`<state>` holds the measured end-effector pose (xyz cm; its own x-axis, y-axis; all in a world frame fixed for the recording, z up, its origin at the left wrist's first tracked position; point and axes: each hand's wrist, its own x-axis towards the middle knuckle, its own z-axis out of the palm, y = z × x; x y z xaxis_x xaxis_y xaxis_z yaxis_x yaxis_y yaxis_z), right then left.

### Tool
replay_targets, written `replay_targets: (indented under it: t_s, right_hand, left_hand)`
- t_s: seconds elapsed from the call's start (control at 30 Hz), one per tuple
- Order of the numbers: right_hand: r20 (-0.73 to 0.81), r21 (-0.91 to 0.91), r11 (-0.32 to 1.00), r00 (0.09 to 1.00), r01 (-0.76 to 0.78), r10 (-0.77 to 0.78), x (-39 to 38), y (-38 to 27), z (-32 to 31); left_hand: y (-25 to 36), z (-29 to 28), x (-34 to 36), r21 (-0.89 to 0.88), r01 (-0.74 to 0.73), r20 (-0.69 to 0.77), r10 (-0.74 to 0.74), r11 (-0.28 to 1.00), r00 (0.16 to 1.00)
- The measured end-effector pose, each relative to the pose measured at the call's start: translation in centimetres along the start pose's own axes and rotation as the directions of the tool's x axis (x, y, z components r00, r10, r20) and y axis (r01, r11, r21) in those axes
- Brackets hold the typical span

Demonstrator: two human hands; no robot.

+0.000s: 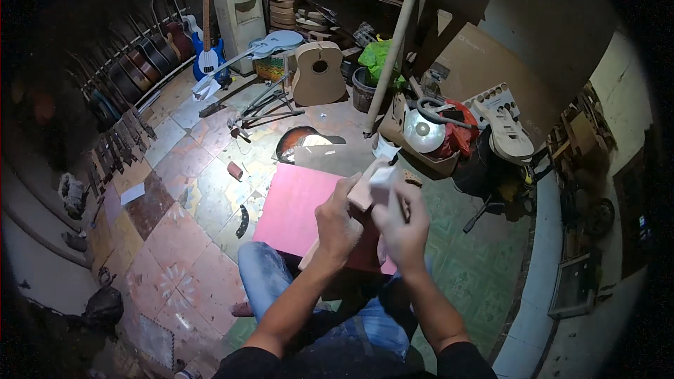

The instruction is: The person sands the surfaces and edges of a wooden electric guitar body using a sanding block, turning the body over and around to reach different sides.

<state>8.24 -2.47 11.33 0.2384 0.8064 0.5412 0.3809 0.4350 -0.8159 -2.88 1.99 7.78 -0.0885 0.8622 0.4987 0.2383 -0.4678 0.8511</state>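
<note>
My left hand (339, 221) is closed around a long pale wooden piece (361, 194), with its thick squared end showing past my fingers. The wood slants across my lap, its lower part coming out below my wrist. My right hand (404, 228), smeared by motion, is curled at a whitish block (383, 176) that lies against the wood. Whether the block is wrapped in paper I cannot tell. Under both hands lies a pink board (298, 203), partly covered by my forearms and the wood.
Ahead on the floor are a grey flat panel (337, 158), a sunburst guitar body (298, 139), a dark curved strip (242, 221) and a reddish cylinder (235, 170). An unfinished guitar body (318, 74), a blue bass (208, 56) and a cluttered carton (428, 158) stand farther off.
</note>
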Motion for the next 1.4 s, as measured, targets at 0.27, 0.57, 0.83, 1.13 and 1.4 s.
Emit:
replay_targets:
  t_s: [0.27,0.57,0.83,1.13,1.4]
  right_hand:
    - [0.011,0.013,0.995,0.995,0.104,-0.104,-0.4,0.4,1.0]
    - [0.019,-0.196,0.884,0.903,0.424,-0.429,-0.5,0.3,2.5]
    - [0.274,-0.242,0.899,0.915,0.364,-0.297,-0.3,-3.9,-0.6]
    - [0.244,-0.271,0.952,0.967,0.142,-0.075,1.2,-2.5,-2.7]
    - [0.323,-0.237,0.971,0.945,0.023,0.056,1.4,-2.7,-2.8]
  left_hand:
    - [-0.9,-1.0,0.4,0.031,-0.049,0.024,0.048,0.998,0.999]
    - [-1.7,-1.3,1.1,-0.007,-0.026,0.036,0.026,1.000,0.999]
    - [-2.1,-1.3,0.0,-0.281,0.122,0.063,-0.108,0.952,0.992]
    - [-0.2,-0.7,-0.8,0.004,-0.044,0.071,0.044,0.999,0.997]
    - [-1.1,-2.3,-2.5,0.010,0.002,0.114,-0.003,1.000,0.993]
